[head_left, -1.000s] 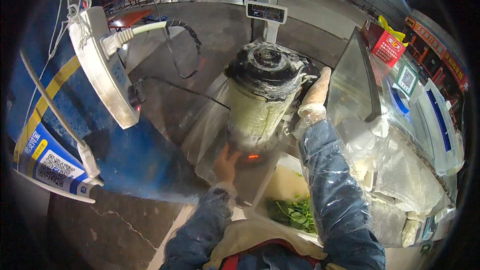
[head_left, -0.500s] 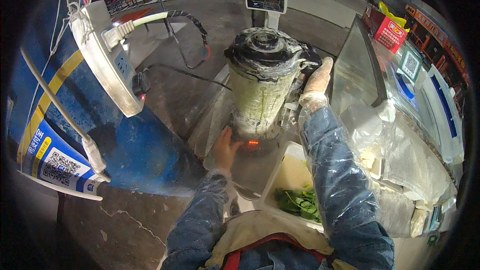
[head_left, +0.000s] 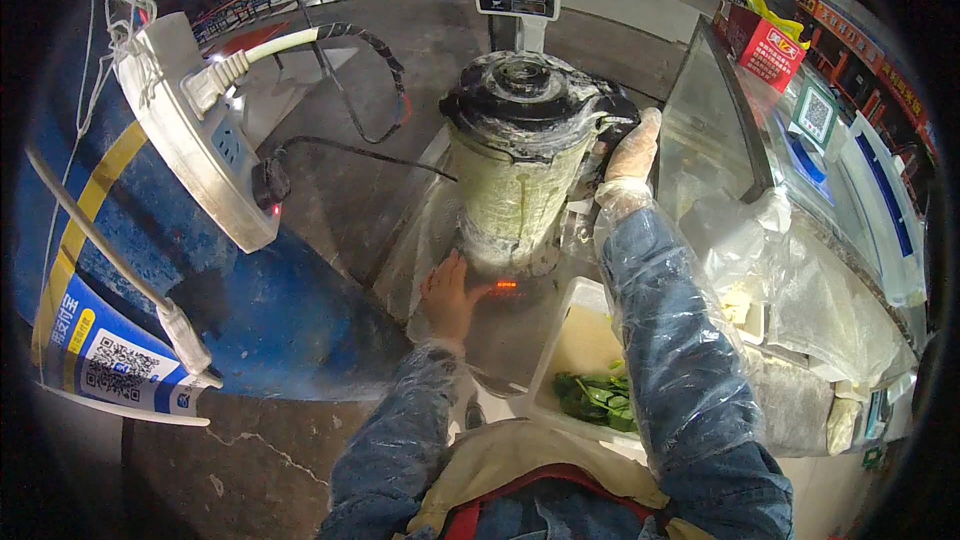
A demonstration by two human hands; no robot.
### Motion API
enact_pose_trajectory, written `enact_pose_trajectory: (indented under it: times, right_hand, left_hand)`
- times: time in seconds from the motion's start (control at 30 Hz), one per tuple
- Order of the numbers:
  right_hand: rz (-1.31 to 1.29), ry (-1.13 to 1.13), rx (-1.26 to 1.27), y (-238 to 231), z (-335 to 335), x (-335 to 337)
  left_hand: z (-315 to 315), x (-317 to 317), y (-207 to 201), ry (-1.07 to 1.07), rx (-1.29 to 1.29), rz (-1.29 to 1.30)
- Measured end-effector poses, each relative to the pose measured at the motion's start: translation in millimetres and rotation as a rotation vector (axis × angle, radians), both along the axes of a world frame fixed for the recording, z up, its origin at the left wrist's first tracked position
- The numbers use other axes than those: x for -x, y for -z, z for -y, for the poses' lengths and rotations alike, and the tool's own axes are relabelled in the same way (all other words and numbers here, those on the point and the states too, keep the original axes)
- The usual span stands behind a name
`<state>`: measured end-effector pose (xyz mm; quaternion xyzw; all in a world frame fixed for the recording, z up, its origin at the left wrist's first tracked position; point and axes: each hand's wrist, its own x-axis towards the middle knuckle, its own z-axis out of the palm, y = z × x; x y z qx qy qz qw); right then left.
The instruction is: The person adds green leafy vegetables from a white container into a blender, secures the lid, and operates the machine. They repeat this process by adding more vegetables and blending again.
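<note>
In front of me stands a blender point(head_left: 515, 195), its see-through jug filled with a pale green mixture and smeared with white residue. A black lid point(head_left: 525, 90) sits on top. My right hand point(head_left: 634, 155), in a clear plastic glove, is closed round the jug's handle, which it largely hides. At the blender base point(head_left: 505, 335), my left hand point(head_left: 449, 302) rests with fingers apart, its thumb beside a small lit red display point(head_left: 506, 285). Clear plastic sleeves cover both forearms. Right of the base is a white tub point(head_left: 545, 380) holding dark green leaves point(head_left: 600, 398).
A white power strip point(head_left: 205, 135) with plugged-in cables hangs at left, above a blue surface point(head_left: 310, 310). Behind the blender rises a scale display point(head_left: 517, 1). Plastic bags point(head_left: 740, 250), a glass-sided counter point(head_left: 710, 130) and a red box point(head_left: 768, 48) stand at right.
The view has shifted slightly, and the surroundings sit a little differently in it. My left fingers have spread a little on the base; my right hand stays on the handle.
</note>
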<state>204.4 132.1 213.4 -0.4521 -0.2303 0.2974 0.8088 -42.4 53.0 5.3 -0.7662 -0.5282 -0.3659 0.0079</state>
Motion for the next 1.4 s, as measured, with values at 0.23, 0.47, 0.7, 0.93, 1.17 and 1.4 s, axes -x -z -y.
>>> enact_pose_trajectory:
  times: [0.23,0.47,0.7,0.93,1.17,1.4]
  right_hand:
    - [0.01,-0.014,-0.006,3.5,-0.4,-1.3]
    - [0.024,-0.007,0.001,1.6,2.3,-0.1]
    - [0.046,0.004,0.017,-1.1,4.5,1.7]
    - [-0.004,-0.009,-0.041,5.5,-2.0,-1.0]
    - [-0.087,-0.013,-0.012,-3.1,3.4,5.4]
    - [-0.053,-0.021,0.011,-4.2,4.4,4.5]
  left_hand:
    - [0.0,-1.9,-2.4,-0.018,-0.016,-0.039]
    - [-2.7,-4.4,2.4,-0.031,-0.011,-0.003]
    - [-4.3,-3.5,7.9,-0.047,-0.018,0.01]
    - [-5.5,-0.8,3.2,-0.037,-0.048,-0.007]
    - [-5.7,-1.5,8.9,-0.037,-0.029,-0.021]
    - [-2.4,-2.0,3.7,-0.012,0.019,-0.03]
